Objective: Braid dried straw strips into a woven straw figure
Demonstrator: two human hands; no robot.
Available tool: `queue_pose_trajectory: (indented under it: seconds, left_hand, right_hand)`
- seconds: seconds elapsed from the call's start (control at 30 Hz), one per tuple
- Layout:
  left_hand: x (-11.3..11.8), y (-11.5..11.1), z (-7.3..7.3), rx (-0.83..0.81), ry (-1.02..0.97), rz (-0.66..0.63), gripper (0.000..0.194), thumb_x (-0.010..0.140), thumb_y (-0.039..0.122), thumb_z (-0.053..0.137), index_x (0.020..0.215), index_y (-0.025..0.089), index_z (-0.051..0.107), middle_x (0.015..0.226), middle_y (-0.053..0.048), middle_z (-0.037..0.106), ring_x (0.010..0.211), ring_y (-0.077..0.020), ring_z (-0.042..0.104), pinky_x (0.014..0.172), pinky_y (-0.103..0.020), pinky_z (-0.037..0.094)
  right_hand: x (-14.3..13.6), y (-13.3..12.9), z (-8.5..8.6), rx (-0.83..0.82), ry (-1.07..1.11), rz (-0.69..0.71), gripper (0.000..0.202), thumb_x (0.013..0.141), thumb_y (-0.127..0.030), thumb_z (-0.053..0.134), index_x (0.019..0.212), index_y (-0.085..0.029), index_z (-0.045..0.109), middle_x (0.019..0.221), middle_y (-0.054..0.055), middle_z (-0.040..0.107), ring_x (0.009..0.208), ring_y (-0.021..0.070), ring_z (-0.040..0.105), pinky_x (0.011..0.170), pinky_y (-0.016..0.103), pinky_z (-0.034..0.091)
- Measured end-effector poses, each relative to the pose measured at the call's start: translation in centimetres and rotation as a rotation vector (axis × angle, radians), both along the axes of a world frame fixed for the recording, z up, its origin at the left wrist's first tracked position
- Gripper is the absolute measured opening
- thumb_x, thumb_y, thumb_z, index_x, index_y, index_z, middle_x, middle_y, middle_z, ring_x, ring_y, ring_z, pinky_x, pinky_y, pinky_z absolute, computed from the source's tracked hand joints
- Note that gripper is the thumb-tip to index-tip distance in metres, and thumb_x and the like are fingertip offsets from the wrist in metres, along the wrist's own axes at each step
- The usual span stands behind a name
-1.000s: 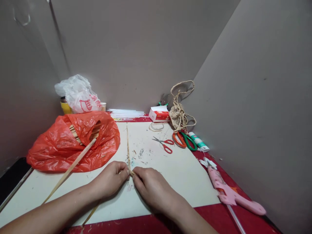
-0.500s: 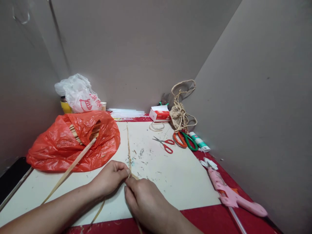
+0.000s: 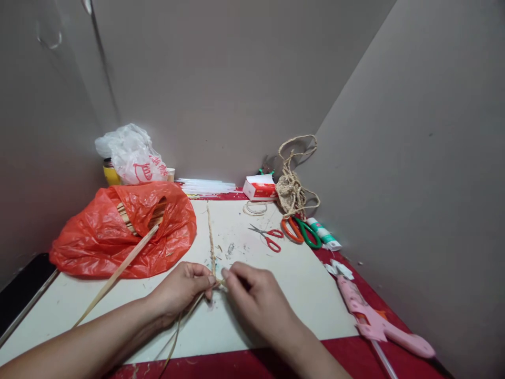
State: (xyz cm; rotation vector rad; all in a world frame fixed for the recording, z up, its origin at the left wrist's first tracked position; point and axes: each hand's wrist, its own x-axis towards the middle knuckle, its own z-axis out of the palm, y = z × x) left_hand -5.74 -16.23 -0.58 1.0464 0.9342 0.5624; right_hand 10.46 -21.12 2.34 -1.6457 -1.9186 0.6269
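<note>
A thin braided cord of straw-coloured fibre runs away from me over the white board. At its near end my left hand pinches the braid between thumb and fingers. My right hand, just to the right, has its fingers closed on a strand at the same spot; the strand's end is hidden by the fingers. Loose fibre strands trail below my left hand toward the board's front edge. Beyond the hands lie small scissors with red handles, their blades pointing left.
Left is a red plastic bag holding flat fibre strips; one sticks out toward me. Right lies a pink glue gun. At the back are a coiled rope bundle, a red-and-white box, white sticks and larger scissors handles.
My right hand has moved right and slightly up, away from my left hand, drawing a strand sideways. My left hand keeps its pinch on the braid. The view has shifted slightly.
</note>
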Motion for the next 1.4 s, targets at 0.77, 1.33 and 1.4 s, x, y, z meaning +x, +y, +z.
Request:
queue_pose_trajectory:
  seconds: [0.77, 1.33, 1.4]
  left_hand:
    - [-0.1, -0.4, -0.3, 0.077, 0.043, 0.004, 0.03, 0.064, 0.041, 0.065, 0.06, 0.013, 0.056, 0.045, 0.003, 0.05, 0.039, -0.0056, 0.033, 0.045, -0.021, 0.022]
    - [0.1, -0.3, -1.0, 0.045, 0.063, 0.061, 0.018, 0.063, 0.031, 0.061, 0.059, 0.013, 0.059, 0.044, 0.002, 0.051, 0.045, -0.0084, 0.038, 0.054, -0.023, 0.028]
    - [0.2, -0.4, -0.9, 0.051, 0.073, 0.062, 0.015, 0.062, 0.028, 0.059, 0.058, 0.013, 0.058, 0.044, 0.002, 0.051, 0.044, -0.0082, 0.038, 0.054, -0.023, 0.028]
  right_hand:
    - [1.9, 10.1, 0.1, -0.153, 0.111, -0.155, 0.019, 0.076, -0.028, 0.053, 0.064, -0.013, 0.056, 0.055, 0.002, 0.059, 0.045, 0.0088, 0.048, 0.046, 0.02, 0.032]
    - [-0.6, 15.1, -1.3, -0.146, -0.015, -0.172, 0.021, 0.074, -0.021, 0.053, 0.055, -0.015, 0.051, 0.05, 0.002, 0.055, 0.043, 0.0081, 0.044, 0.044, 0.02, 0.029]
    - [-1.6, 14.2, -0.4, -0.008, 0.044, -0.131, 0.024, 0.077, -0.026, 0.052, 0.056, -0.015, 0.05, 0.052, 0.001, 0.055, 0.047, 0.0082, 0.045, 0.046, 0.019, 0.031]
